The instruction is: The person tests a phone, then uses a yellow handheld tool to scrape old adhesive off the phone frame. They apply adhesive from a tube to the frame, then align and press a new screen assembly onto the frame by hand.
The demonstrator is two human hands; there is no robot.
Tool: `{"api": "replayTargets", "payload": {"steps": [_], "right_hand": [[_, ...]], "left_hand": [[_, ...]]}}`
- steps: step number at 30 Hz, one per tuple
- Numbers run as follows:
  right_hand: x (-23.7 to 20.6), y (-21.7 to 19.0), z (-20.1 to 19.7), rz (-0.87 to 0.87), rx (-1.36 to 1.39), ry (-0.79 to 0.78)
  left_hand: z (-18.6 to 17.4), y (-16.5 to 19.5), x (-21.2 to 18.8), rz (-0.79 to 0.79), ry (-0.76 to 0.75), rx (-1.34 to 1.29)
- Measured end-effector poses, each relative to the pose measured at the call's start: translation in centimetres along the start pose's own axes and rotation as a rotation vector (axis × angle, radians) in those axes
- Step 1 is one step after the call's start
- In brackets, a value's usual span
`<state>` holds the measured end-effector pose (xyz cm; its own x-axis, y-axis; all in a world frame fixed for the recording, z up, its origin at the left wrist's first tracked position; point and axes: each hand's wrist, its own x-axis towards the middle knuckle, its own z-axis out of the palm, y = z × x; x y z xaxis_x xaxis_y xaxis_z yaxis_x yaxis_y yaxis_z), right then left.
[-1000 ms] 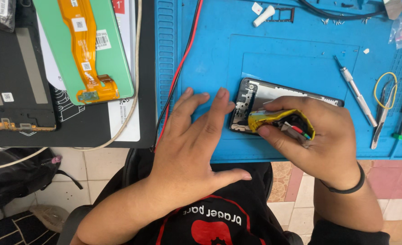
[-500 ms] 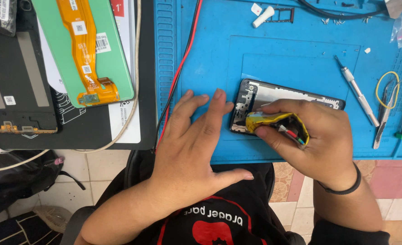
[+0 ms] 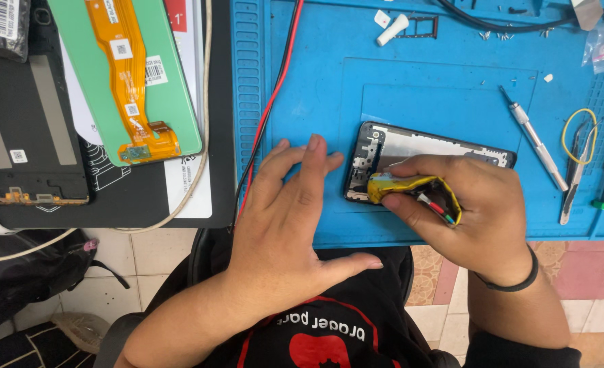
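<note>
An opened black phone [image 3: 411, 151] lies face down on the blue work mat [image 3: 438, 82], its inside exposed. My right hand [image 3: 472, 218] grips a small yellow-wrapped tool [image 3: 416, 188] with red and green wires, its tip pressed against the phone's left part. My left hand [image 3: 295, 211] lies flat on the mat, fingers spread, fingertips just left of the phone's left end, holding nothing.
A silver screwdriver [image 3: 535, 140], tweezers [image 3: 574, 174] and a yellow wire loop [image 3: 581, 126] lie to the right. A red and a black cable [image 3: 275, 95] run along the mat's left side. A green screen panel with orange flex [image 3: 128, 82] and a black frame [image 3: 26, 123] lie left.
My left hand slid slightly away from the phone's left end. My right hand shifted the yellow tool a little along the phone. The phone stays put.
</note>
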<state>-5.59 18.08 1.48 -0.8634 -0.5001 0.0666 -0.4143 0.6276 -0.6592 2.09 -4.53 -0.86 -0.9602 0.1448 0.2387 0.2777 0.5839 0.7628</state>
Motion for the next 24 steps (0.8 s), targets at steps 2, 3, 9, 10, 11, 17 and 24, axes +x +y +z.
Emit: {"api": "replayTargets", "payload": {"steps": [2,3,9,10,11,17,24], "right_hand": [[-0.04,0.08,0.04,0.009,-0.015,0.006],[-0.07,0.12,0.06,-0.007,0.002,0.016],[-0.09,0.27,0.03,-0.053,0.047,0.03],[-0.07,0.28,0.06,-0.061,0.052,0.037],[-0.06,0.26,0.11,-0.068,0.056,0.046],[-0.01,0.22,0.03,-0.038,0.025,0.012],[0.09,0.41,-0.04,-0.059,0.046,0.026]], "left_hand": [[0.05,0.08,-0.04,-0.017,0.008,-0.014],[0.11,0.13,-0.05,-0.03,0.012,-0.025],[0.25,0.08,-0.03,-0.038,0.02,-0.001],[0.27,0.08,-0.03,-0.039,0.02,0.0],[0.27,0.04,-0.03,-0.039,0.018,0.003],[0.29,0.11,0.08,-0.041,0.031,0.017],[0.36,0.31,0.12,-0.043,0.039,0.025]]}}
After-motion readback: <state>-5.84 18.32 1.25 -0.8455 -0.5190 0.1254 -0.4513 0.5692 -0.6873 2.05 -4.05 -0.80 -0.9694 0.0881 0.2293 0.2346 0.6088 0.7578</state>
